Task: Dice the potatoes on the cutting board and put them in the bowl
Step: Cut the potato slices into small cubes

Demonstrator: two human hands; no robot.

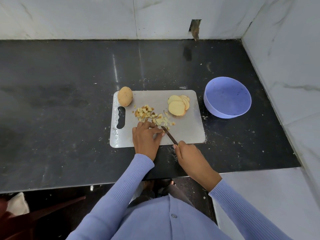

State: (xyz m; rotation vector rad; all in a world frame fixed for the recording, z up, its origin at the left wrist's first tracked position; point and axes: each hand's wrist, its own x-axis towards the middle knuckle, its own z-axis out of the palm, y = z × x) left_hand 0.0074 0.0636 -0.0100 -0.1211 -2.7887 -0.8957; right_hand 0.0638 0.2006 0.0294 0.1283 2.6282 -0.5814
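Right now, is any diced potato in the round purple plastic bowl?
No, the round purple plastic bowl shows only its bare inside; the diced potato pieces lie on the grey cutting board.

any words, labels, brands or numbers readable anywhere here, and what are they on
None: no readable text shows in this view.
The cutting board, the bowl, the knife and the whole potato carry no visible print.
The marble wall and the dark counter show only veins, specks and smears.
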